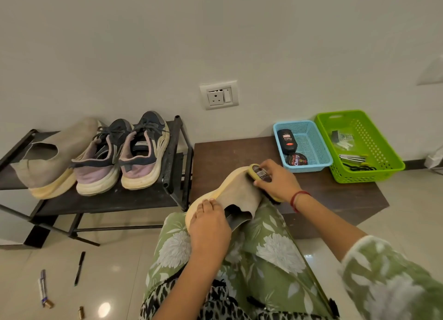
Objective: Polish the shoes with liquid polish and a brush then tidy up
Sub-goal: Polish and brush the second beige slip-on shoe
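on my lap, across the green flowered cloth over my knee, lies the beige shoe (237, 192), tipped on its side with the pale yellow sole turned to the left and the toe pointing away from me. my left hand (209, 223) is laid over the heel end, fingers curled over the edge of the sole and holding it steady. my right hand (278, 180) grips the brush (260, 173), fingers wrapped over its back, pressing it against the upper near the toe. just past the shoe is the dark brown worktop (227, 156); at its far right stands a blue basket (309, 168) with the liquid polish bottle (287, 141) lying in it and a round polish tin (296, 159) beside that. touching the blue one on the right is a green basket (366, 176) holding small odds and ends i cannot make out. to the left, a black shoe rack (107, 199) carries the matching beige shoe (55, 152) and a pair of dark and pink sneakers (124, 156). a black marker (79, 268) lies on the floor below.
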Available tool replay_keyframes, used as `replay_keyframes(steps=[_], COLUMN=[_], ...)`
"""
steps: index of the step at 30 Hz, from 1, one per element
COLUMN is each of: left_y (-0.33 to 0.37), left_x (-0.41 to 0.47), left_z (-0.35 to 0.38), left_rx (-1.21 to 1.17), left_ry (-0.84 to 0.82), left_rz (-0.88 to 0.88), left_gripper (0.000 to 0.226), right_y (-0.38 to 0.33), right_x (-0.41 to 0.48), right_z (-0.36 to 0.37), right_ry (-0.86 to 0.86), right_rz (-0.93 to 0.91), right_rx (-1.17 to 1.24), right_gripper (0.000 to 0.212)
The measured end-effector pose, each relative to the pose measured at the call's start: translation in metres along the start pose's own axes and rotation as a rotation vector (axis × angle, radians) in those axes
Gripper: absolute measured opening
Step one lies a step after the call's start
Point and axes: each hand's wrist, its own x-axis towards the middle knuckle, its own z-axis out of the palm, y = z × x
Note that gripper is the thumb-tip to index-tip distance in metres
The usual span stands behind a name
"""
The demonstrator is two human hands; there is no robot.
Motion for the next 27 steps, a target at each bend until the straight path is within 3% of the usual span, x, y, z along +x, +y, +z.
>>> replay_keyframes(steps=[3, 7, 10, 12, 13, 16, 17, 19, 21, 24, 27], left_y=[-0.004, 0.001, 0.000, -0.002, -0.001, 0.002, 0.001, 0.000, -0.001, 0.001, 0.000], left_x=[0.000, -0.004, -0.004, -0.004, -0.004, 0.000, 0.001, 0.002, 0.000, 0.002, 0.003], left_z=[0.008, 0.006, 0.005, 0.011, 0.012, 0.007, 0.006, 0.006, 0.007, 0.008, 0.008], left_rx=[0.004, -0.027, -0.020, 0.015, 0.008, -0.016, -0.026, 0.003, 0.023, 0.046, 0.023], left_ry=[0.002, -0.010, -0.006, -0.015, -0.013, 0.001, -0.004, 0.003, 0.001, -0.002, 0.009], left_rz=[-0.002, 0.013, 0.003, 0.000, 0.003, 0.029, 0.020, 0.025, 0.035, 0.031, 0.026], left_gripper=[0.052, 0.053, 0.053, 0.052, 0.051, 0.052, 0.053, 0.053, 0.054, 0.054, 0.053], right_y=[-0.012, 0.012, 0.000, -0.010, -0.007, 0.003, 0.001, -0.011, -0.014, 0.004, 0.000], right_x=[-0.018, 0.005, -0.003, -0.013, -0.011, 0.001, 0.002, -0.003, -0.009, 0.005, 0.004], right_z=[0.006, -0.015, -0.019, -0.011, -0.008, -0.016, -0.015, -0.010, 0.003, -0.001, -0.005], right_ry=[-0.257, -0.088, -0.222, -0.378, -0.364, -0.090, -0.074, -0.217, -0.341, -0.111, -0.018], right_rz=[-0.207, -0.055, -0.175, -0.235, -0.227, -0.071, -0.075, -0.183, -0.210, -0.019, 0.003], right_rx=[0.105, -0.193, 0.102, 0.111, 0.032, -0.111, -0.012, 0.194, 0.144, -0.198, -0.120], right_gripper=[0.048, 0.047, 0.044, 0.041, 0.041, 0.039, 0.037, 0.035, 0.034, 0.039, 0.039])
